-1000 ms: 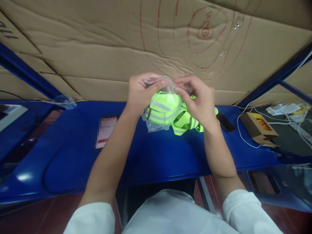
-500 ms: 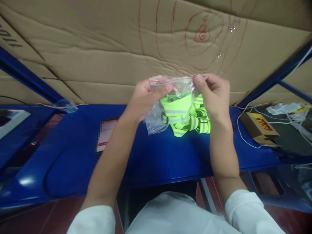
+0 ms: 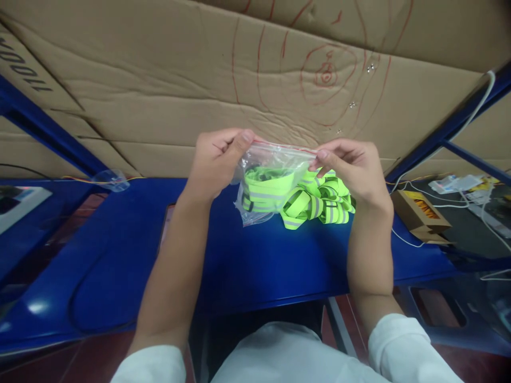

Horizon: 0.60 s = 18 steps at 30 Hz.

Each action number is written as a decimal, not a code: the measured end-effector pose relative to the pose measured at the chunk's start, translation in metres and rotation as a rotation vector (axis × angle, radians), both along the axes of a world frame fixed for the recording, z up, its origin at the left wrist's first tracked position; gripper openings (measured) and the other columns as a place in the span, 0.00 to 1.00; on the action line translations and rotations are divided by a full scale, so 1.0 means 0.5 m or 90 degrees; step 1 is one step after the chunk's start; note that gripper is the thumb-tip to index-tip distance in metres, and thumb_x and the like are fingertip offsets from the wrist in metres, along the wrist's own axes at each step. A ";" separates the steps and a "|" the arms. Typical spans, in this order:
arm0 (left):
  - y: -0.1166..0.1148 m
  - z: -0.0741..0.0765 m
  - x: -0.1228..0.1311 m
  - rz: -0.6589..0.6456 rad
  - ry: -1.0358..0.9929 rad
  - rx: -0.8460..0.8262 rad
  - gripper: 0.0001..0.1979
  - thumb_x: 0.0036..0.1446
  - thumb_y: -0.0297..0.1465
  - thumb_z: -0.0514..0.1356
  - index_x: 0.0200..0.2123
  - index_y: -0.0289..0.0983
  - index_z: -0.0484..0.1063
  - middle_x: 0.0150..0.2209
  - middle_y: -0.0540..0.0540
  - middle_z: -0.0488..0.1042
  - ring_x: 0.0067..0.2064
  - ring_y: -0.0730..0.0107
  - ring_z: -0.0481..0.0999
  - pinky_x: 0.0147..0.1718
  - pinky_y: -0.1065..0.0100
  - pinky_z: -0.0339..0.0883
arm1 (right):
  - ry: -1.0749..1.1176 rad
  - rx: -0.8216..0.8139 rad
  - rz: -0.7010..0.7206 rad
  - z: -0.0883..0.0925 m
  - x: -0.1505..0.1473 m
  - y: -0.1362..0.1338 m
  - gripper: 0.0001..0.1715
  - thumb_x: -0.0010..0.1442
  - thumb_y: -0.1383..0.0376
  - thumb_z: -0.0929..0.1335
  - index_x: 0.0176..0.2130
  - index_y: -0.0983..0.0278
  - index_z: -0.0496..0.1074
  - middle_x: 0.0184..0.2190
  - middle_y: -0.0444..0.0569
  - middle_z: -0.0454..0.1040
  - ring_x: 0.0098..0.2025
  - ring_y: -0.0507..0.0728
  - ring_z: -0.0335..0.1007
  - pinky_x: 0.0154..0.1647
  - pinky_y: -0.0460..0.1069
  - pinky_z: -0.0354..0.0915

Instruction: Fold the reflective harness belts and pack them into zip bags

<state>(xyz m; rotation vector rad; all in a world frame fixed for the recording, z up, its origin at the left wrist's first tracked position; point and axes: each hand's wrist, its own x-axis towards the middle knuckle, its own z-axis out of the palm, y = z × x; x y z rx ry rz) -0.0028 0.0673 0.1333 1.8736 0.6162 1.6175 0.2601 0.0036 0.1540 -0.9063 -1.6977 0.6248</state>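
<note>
A clear zip-lock bag point(image 3: 279, 154) with a red line along its top edge is stretched between my two hands. Inside it lies a rolled neon-yellow reflective strap point(image 3: 265, 194) with grey stripes and a dark buckle. My left hand point(image 3: 221, 159) pinches the bag's upper left corner between thumb and fingers. At the upper right corner, the thumb and fingers of my right hand point(image 3: 351, 165) are closed on the same edge. Behind and right of the bag, a heap of similar reflective straps point(image 3: 319, 205) rests on the blue table point(image 3: 275, 260), partly covered by my right hand.
A phone point(image 3: 167, 223) lies mostly hidden behind my left forearm. To the right are an open cardboard box point(image 3: 423, 218) and white cables point(image 3: 435, 202). A clear plastic cup point(image 3: 114, 181) lies at the back left. Cardboard point(image 3: 167, 80) walls off the far side, between blue metal posts.
My left hand has moved left to the bag's corner, and the bag is now pulled flat. The bagged strap has shifted left, off the heap. My right hand has moved slightly down.
</note>
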 end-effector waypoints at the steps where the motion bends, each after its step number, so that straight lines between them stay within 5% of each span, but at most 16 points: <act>1: 0.002 -0.001 0.002 0.002 -0.021 -0.007 0.24 0.62 0.56 0.66 0.31 0.41 0.84 0.26 0.48 0.79 0.27 0.72 0.78 0.25 0.70 0.69 | 0.011 0.008 -0.014 0.001 -0.002 -0.003 0.16 0.65 0.51 0.76 0.37 0.62 0.82 0.29 0.46 0.81 0.29 0.52 0.77 0.30 0.48 0.75; 7: 0.015 -0.006 0.016 0.039 -0.182 -0.036 0.27 0.57 0.58 0.68 0.31 0.39 0.78 0.25 0.52 0.75 0.28 0.76 0.71 0.26 0.68 0.60 | -0.080 -0.023 0.060 0.007 -0.017 -0.020 0.20 0.63 0.52 0.77 0.47 0.63 0.80 0.42 0.49 0.82 0.42 0.54 0.79 0.40 0.48 0.74; 18: -0.034 0.016 0.025 0.110 -0.217 0.005 0.25 0.60 0.58 0.65 0.32 0.41 0.81 0.28 0.50 0.77 0.31 0.73 0.73 0.28 0.65 0.59 | -0.041 0.110 -0.030 -0.012 -0.072 -0.017 0.19 0.64 0.48 0.76 0.37 0.61 0.76 0.32 0.43 0.76 0.32 0.50 0.71 0.33 0.47 0.68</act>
